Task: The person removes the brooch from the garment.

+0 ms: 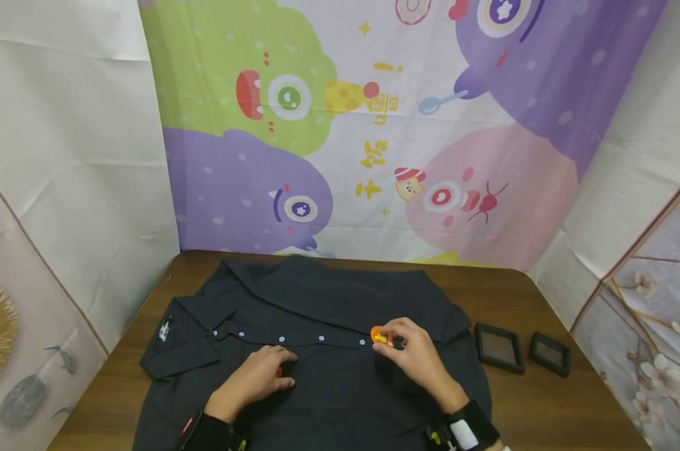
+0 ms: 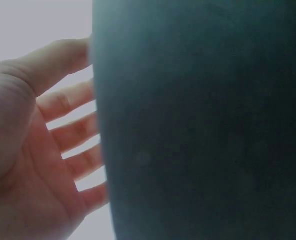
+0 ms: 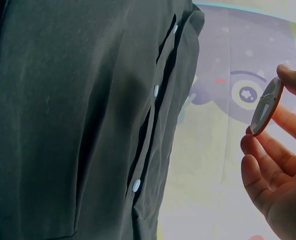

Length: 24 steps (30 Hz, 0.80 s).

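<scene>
Right hand (image 1: 421,358): thumb and fingers pinching round badge (image 1: 377,335), over shirt (image 1: 340,391), right of tabletop (image 1: 548,419) centre. Left hand (image 1: 252,377): thumb and fingers apart, at shirt; red bit (image 1: 278,372) between, whether gripped cannot tell. Larger frame (image 1: 502,365), smaller frame (image 1: 550,369) near right edge; brown inside both.

I can't see the tips of the left fingers (image 2: 65,101) behind blurred dark cloth (image 2: 202,125), nor identify the mostly hidden red thing (image 1: 278,372). The head view's bottom edge crops the shirt (image 1: 323,401); its label (image 1: 164,331) is illegibly small.
</scene>
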Motion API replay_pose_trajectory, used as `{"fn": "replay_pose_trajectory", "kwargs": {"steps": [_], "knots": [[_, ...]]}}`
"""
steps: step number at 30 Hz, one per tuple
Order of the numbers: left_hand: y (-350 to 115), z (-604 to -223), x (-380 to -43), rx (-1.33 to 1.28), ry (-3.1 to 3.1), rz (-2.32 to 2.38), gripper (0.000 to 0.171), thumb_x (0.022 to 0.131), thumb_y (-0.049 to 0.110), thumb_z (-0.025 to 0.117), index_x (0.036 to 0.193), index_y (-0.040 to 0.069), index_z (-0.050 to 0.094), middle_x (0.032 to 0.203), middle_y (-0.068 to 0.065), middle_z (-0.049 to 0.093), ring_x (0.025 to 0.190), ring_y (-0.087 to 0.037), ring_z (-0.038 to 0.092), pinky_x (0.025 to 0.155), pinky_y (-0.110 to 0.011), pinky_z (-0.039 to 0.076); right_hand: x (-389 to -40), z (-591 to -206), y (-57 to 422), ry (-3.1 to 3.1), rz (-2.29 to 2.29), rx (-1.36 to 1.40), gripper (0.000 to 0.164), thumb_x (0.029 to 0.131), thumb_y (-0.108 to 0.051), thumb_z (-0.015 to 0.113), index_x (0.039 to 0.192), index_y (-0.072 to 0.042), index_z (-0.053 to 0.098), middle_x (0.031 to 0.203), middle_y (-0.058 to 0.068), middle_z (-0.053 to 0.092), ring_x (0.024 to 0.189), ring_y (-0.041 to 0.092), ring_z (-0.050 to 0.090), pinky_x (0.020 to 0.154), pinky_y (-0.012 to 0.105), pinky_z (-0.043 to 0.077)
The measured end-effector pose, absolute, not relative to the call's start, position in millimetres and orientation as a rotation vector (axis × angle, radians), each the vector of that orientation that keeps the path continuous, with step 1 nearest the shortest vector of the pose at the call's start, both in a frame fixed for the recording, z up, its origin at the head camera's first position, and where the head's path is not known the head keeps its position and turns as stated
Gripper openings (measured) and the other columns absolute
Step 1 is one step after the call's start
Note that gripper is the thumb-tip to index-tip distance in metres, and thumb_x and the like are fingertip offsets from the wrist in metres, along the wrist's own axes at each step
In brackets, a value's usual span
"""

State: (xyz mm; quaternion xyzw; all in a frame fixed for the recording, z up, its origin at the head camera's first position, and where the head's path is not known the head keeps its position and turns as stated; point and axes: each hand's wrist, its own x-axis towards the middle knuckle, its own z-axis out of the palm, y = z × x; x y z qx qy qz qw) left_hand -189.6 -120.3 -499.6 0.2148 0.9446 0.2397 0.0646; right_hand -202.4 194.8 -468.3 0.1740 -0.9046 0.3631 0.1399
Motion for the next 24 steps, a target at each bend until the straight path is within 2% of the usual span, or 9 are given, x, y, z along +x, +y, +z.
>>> {"fn": "replay_pose_trajectory", "kwargs": {"steps": [10, 24], "knots": [[-120, -499, -190, 0.633, 2.83, 0.715, 0.039, 0.08, 0.024, 0.079, 0.113, 0.006, 0.068, 0.116, -0.013, 0.066, 0.113, -0.037, 0.058, 0.095, -0.058, 0.044, -202, -474, 202, -2.573, 1.061, 0.535, 0.023, 0.073, -0.022, 0.085, 0.093, -0.017, 0.075, 0.096, -0.006, 0.065, 0.075, 0.007, 0.055, 0.064, 0.021, 0.048], [-120, -499, -189, 0.599, 2.818, 0.739, 0.039, 0.081, 0.025, 0.078, 0.114, 0.008, 0.068, 0.117, -0.011, 0.066, 0.115, -0.036, 0.057, 0.097, -0.057, 0.044, -200, -475, 208, -2.543, 1.077, 0.512, 0.025, 0.073, -0.018, 0.086, 0.095, -0.013, 0.076, 0.096, -0.002, 0.067, 0.08, 0.014, 0.062, 0.066, 0.022, 0.052]]}}
